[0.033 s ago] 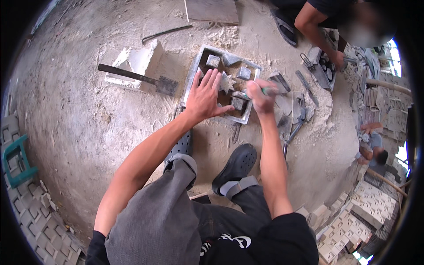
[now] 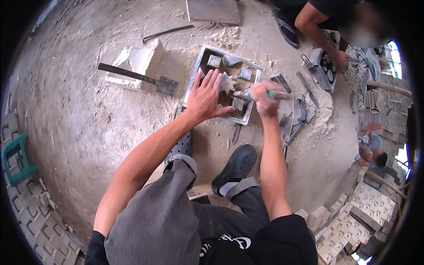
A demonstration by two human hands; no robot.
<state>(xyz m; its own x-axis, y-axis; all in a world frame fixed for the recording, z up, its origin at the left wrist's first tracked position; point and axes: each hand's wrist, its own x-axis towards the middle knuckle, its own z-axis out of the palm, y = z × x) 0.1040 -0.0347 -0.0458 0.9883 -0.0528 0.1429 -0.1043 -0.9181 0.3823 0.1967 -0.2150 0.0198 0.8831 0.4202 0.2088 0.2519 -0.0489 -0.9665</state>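
A square grey mould frame [image 2: 196, 66] lies on the dusty floor in front of my feet. Inside stand several raised square blocks and a pale star-shaped piece [image 2: 228, 83] in the middle. My left hand [image 2: 204, 98] lies flat across the mould's left side with fingers spread, covering part of it. In my right hand [image 2: 266, 98], a slim green-handled tool [image 2: 242, 94] is gripped in a fist over the mould's right edge. Its pale end points in beside the star, above a block [image 2: 238, 104]. Blur hides what kind of tool it is.
Left of the mould, a flat-bladed tool [image 2: 128, 74] rests on a broken white block [image 2: 149, 55]. Several hand tools [image 2: 301, 115] lie to the right. A co-worker's hand [image 2: 340, 59] works at another mould [image 2: 324, 73]. Patterned blocks [image 2: 366, 203] are stacked at right.
My right hand has shifted slightly right with the green-handled tool, and more of the tool shows. My left hand stays in place on the mould.
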